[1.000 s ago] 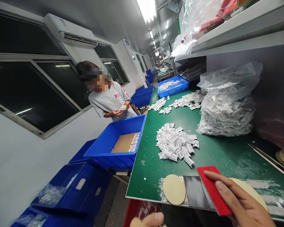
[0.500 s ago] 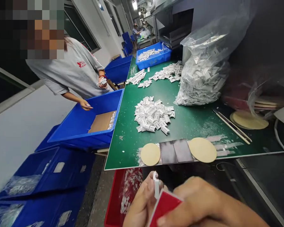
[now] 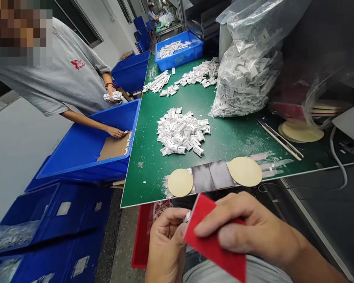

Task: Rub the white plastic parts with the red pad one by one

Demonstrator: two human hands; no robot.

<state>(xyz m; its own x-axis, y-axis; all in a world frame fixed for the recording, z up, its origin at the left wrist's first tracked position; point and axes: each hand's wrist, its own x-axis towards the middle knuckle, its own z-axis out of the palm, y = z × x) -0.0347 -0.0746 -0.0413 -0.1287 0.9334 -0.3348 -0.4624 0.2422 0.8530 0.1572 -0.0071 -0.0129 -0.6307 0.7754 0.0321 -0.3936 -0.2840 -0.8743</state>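
Note:
My left hand [image 3: 168, 237] is closed, pinching a small white plastic part [image 3: 187, 216] between thumb and fingers; most of the part is hidden. My right hand [image 3: 247, 226] grips a flat red rectangular pad [image 3: 205, 220] with a pale edge. The pad's upper left edge lies against or just in front of the white part; whether they touch I cannot tell. Both hands are in front of the table's near edge. Beyond them, two round cream discs [image 3: 180, 183] and two dark square sheets [image 3: 212, 175] lie along that edge. A pile of white plastic parts [image 3: 183, 131] sits farther in.
A clear bag of white parts [image 3: 247, 82] stands on the green table [image 3: 233, 137]. A blue tray [image 3: 179, 57] is at the back. On the left, a co-worker's hand [image 3: 116, 131] reaches into a blue bin [image 3: 76, 137]. A red bin [image 3: 140, 243] is below the table.
My hands have risen a little in view, and the red pad now covers more of the white part. The co-worker's hand has moved down to the cardboard in the blue bin. The view has shifted.

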